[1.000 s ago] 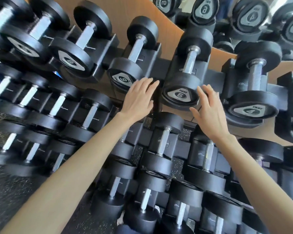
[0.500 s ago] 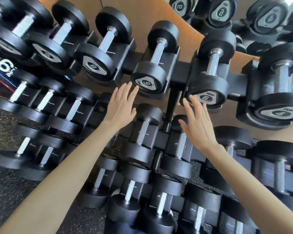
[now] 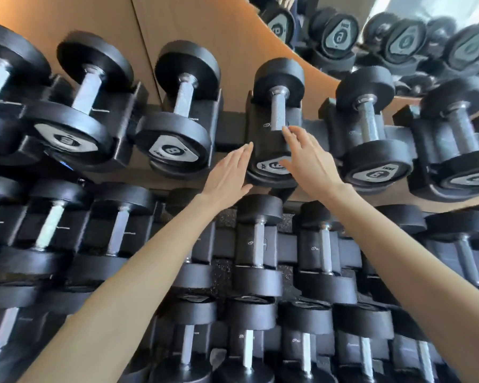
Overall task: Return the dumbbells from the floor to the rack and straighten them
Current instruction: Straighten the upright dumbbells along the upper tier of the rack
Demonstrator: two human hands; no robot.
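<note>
One dumbbell [image 3: 277, 114] points wallward between left hand [image 3: 227, 172] and right hand [image 3: 307, 158].

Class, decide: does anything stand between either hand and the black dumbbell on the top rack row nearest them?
Nothing visible does. The left hand and right hand flank the black rubber-headed, steel-handled dumbbell directly; the neighbouring dumbbells sit off to each side.

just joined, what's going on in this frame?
A person is at a dumbbell rack, both arms reaching to one dumbbell in the top row. The left hand is flat against the left side of its front head. The right hand lies over that head, fingertips up by the handle. Both hands are open and neither grips it. The dumbbell sits in its cradle, so this looks like straightening.
</note>
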